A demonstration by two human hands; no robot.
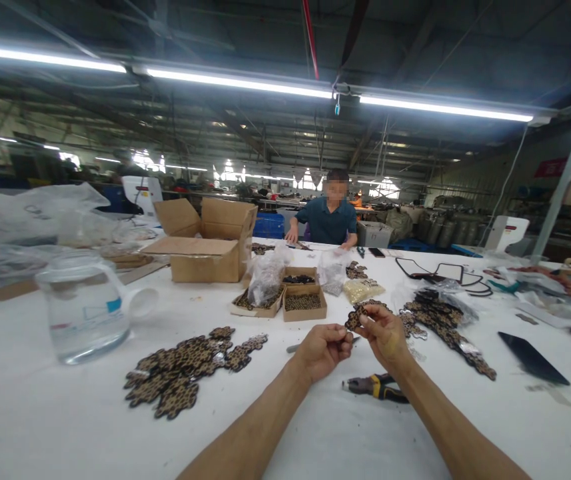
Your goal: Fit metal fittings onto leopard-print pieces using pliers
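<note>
My right hand [384,335] pinches a scalloped leopard-print patch [354,318] between thumb and fingers. Close beside it, my left hand [324,351] is closed with its fingertips together; whatever they hold is too small to make out. Under the left hand lies a thin grey tool [292,348], mostly covered. Pliers with yellow and black handles [376,387] rest on the table just below my right hand. A heap of similar leopard-print pieces [178,370] lies to the left, and another pile [438,320] lies to the right of my right hand.
Small boxes of metal fittings [305,303] stand ahead, near a bag of pale bits [362,291]. A large open carton [210,250] and a water jug [82,310] stand left. A dark flat panel [534,358] lies right. Across the white table [265,420] sits another person [329,217].
</note>
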